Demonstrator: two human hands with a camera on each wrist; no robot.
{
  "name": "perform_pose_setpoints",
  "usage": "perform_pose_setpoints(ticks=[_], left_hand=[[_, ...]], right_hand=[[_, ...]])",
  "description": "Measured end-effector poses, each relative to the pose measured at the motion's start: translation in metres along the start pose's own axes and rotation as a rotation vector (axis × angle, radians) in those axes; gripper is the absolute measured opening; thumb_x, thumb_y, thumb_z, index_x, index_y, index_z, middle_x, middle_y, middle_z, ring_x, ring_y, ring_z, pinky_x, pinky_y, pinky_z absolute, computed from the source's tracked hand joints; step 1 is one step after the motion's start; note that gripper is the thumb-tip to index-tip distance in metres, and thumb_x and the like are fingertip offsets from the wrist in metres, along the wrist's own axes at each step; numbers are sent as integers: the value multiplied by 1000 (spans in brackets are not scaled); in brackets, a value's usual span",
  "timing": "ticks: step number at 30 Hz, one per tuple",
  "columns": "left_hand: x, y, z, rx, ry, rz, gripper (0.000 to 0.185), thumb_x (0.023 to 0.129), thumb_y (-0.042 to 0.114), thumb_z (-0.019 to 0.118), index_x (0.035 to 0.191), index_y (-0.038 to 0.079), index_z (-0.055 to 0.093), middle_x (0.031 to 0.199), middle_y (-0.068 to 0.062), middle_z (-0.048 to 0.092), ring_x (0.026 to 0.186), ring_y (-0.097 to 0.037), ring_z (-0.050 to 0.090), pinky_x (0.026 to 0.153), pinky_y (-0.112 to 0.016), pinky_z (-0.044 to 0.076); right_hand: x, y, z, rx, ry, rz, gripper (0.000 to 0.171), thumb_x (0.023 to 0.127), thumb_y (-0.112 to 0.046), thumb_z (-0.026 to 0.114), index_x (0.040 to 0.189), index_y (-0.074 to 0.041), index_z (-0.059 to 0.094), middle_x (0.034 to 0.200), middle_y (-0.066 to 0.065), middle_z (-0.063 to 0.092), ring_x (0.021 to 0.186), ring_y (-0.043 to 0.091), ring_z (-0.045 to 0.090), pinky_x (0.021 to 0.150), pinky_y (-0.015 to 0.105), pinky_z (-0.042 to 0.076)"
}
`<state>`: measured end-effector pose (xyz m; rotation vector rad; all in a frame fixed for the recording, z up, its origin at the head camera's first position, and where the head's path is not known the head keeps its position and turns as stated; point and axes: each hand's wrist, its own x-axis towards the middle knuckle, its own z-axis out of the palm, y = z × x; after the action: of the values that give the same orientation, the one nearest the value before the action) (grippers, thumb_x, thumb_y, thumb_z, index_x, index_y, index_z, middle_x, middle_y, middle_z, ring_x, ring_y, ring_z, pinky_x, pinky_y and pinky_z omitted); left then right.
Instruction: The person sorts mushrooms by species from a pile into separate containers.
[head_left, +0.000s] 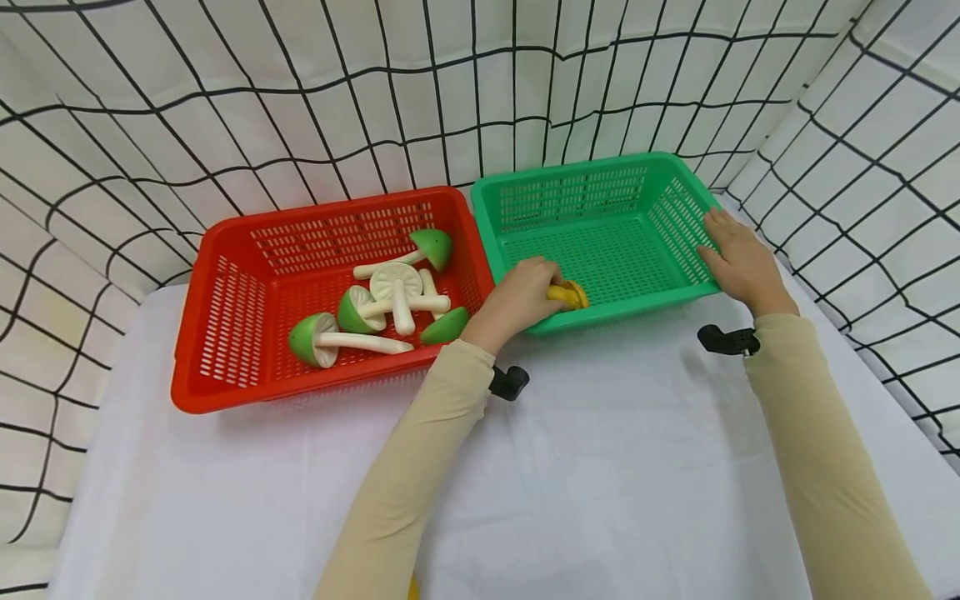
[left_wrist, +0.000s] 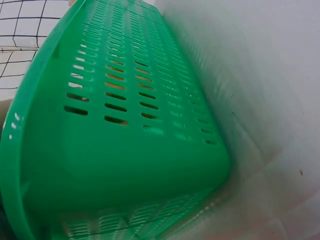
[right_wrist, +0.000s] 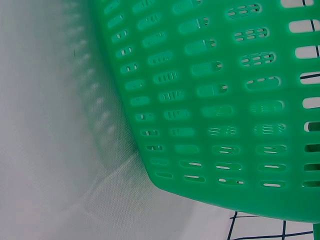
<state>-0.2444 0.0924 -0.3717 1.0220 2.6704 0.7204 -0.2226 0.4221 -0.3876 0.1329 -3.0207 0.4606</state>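
In the head view my left hand (head_left: 525, 293) reaches over the front rim of the green basket (head_left: 570, 179) and grips a yellow toy (head_left: 570, 294) low inside its front left corner. My right hand (head_left: 738, 258) rests on the basket's right rim with fingers laid flat along it. To the left stands a red basket (head_left: 225, 333) holding several green-capped toy mushrooms (head_left: 333, 336) with white stems. The left wrist view shows only the green basket's slotted outer wall (left_wrist: 125, 130); the right wrist view shows its side wall (right_wrist: 225, 100) above the cloth.
Both baskets stand at the back of a table covered in white cloth (head_left: 600, 467). A white curtain with a black grid (head_left: 300, 100) encloses the back and both sides. Black wrist camera mounts (head_left: 510, 382) sit on both forearms.
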Motion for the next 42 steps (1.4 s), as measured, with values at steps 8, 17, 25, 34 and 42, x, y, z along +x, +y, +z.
perform_pose_setpoints(ticks=[8, 17, 25, 34, 42], left_hand=[[-6, -4, -2, -48, 7, 33, 24, 91, 15, 62, 110, 0, 65, 105, -11, 61, 94, -20, 56, 79, -27, 47], [-22, -6, -10, -170, 83, 52, 24, 90, 12, 64, 112, 1, 63, 108, -9, 60, 98, -19, 57, 84, -23, 46], [-41, -10, -18, -209, 153, 100, 21, 89, 12, 65, 108, 2, 65, 105, -8, 61, 95, -20, 57, 82, -23, 46], [-114, -13, -30, -534, 182, 26, 20, 86, 11, 70, 103, 3, 66, 99, -6, 64, 89, -14, 61, 82, -28, 51], [-170, -28, -28, -570, 190, -41, 20, 82, 7, 72, 101, 5, 67, 97, -2, 64, 86, -13, 62, 80, -28, 52]], right_hand=[[0, -3, 0, 7, -2, -4, 60, 99, -27, 32, 146, 8, 18, 153, 23, 15, 142, 33, 9, 114, 44, 7], [-1, -4, -1, 13, -10, 0, 60, 99, -27, 31, 146, 7, 16, 154, 22, 13, 143, 32, 7, 115, 43, 6], [0, -3, 0, 9, -16, 1, 60, 100, -28, 31, 147, 6, 16, 154, 21, 12, 143, 31, 6, 115, 44, 6], [3, -8, 1, 21, -23, -3, 60, 99, -28, 31, 147, 6, 16, 154, 21, 12, 143, 31, 6, 114, 44, 7], [-2, -3, -2, 32, -14, -13, 60, 99, -27, 30, 146, 8, 17, 153, 23, 14, 143, 32, 6, 115, 44, 5]])
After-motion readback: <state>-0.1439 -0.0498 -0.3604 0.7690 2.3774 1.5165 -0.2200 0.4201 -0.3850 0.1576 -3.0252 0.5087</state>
